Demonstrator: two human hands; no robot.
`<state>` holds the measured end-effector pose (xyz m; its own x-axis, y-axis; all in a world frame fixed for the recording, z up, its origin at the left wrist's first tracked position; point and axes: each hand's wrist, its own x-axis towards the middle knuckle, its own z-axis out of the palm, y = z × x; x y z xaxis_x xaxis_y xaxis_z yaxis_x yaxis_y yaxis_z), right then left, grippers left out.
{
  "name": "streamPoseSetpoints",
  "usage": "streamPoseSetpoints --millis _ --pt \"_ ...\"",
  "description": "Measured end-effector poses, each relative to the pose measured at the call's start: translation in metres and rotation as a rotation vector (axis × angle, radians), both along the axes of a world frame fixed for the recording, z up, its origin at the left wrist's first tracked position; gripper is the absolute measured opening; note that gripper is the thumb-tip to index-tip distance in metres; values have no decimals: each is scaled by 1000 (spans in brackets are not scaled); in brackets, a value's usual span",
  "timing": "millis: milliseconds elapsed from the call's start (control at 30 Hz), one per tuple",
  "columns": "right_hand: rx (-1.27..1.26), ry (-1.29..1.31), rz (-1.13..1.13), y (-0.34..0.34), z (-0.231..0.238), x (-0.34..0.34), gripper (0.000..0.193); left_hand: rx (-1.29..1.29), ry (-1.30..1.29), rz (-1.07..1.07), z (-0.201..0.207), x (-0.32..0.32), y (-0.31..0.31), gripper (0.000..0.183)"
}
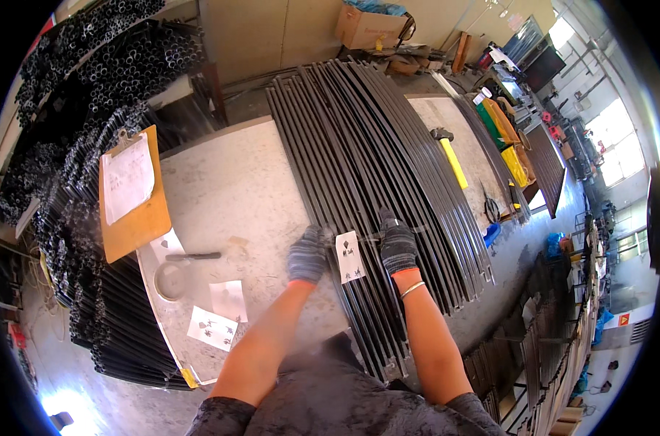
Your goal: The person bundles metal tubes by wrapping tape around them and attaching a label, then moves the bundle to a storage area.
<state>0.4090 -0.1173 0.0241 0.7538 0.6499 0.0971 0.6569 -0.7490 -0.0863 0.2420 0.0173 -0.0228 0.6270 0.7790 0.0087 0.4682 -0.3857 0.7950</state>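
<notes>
A wide layer of long dark metal tubes point(359, 138) lies side by side across the table in front of me. Both my hands wear grey knit gloves with orange cuffs. At the left edge of the tubes is my left hand point(307, 254), its fingers curled; whatever they may hold is hidden. My right hand point(398, 245) rests on top of the tubes with its fingers stretched forward. Between the hands, a white paper label point(349, 256) with dark handwriting lies on the tubes. A faint, see-through strip seems to cross the tubes near its upper edge.
A yellow-handled hammer point(453, 161) lies right of the tubes. On the table's left are a clipboard point(135, 192), a tape roll point(171, 280), a dark slim tool point(193, 256) and paper labels point(212, 328). Stacked tubes point(119, 65) stand farther left; bins point(501, 123) are at right.
</notes>
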Motion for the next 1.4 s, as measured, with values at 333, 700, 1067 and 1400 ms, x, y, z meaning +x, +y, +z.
streamPoseSetpoints --millis 333,700,1067,1400 --pt "-190 -202 150 -2 -27 13 37 67 62 -28 2 1 0 29" --pt "-253 -64 -102 26 -3 15 29 96 48 -10 -4 0 -1 27" --pt "-110 -99 -128 18 -36 28 36 79 3 -50 4 -1 -2 26" --pt "-238 11 -28 20 -11 15 31 76 -56 -41 -10 -1 0 29"
